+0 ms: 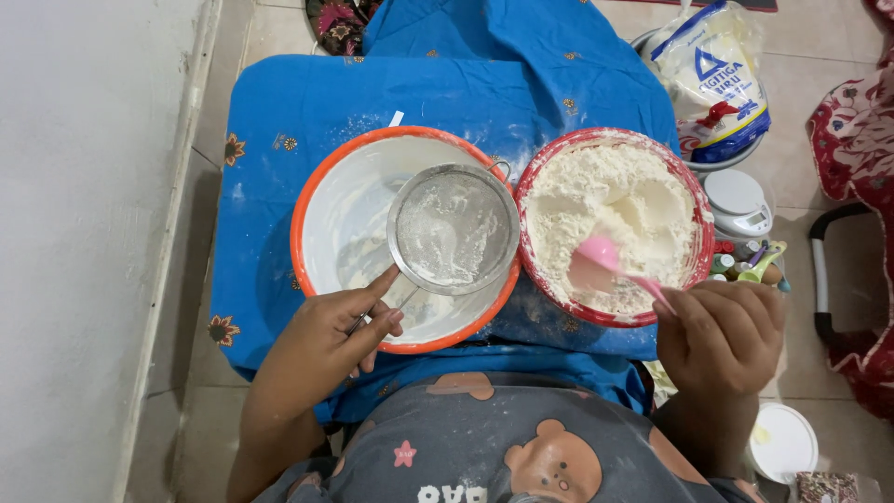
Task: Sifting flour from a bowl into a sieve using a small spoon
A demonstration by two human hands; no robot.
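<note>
1. Head view, looking straight down. A low desk [279, 140] covered by a blue cloth [447, 84] carries two round bowls set side by side, rims just about touching.
2. Left bowl [321, 200]: orange rim, white inside, thin dusting of flour on the wall and bottom.
3. Sieve [453, 228]: round, metal mesh, held over the right half of the left bowl, roughly level. A little flour lies on the mesh.
4. Left hand [326, 340]: fingers curled around the sieve's handle at the near rim of the left bowl, thumb pointing toward the sieve. Handle mostly hidden by the fingers.
5. Right bowl [689, 200]: red rim, heaped with white flour [605, 200], surface uneven.
6. Spoon [601, 256]: pink, its head sunk in the flour at the near side of the right bowl, handle slanting to the right hand.
7. Right hand [722, 335]: closed in a fist around the spoon's handle, just outside the right bowl's near rim.
8. Surroundings, right of the desk on the floor: flour bag [712, 70] in a basin, white scale [738, 200], small bottles [745, 261], white lid [784, 442].
</note>
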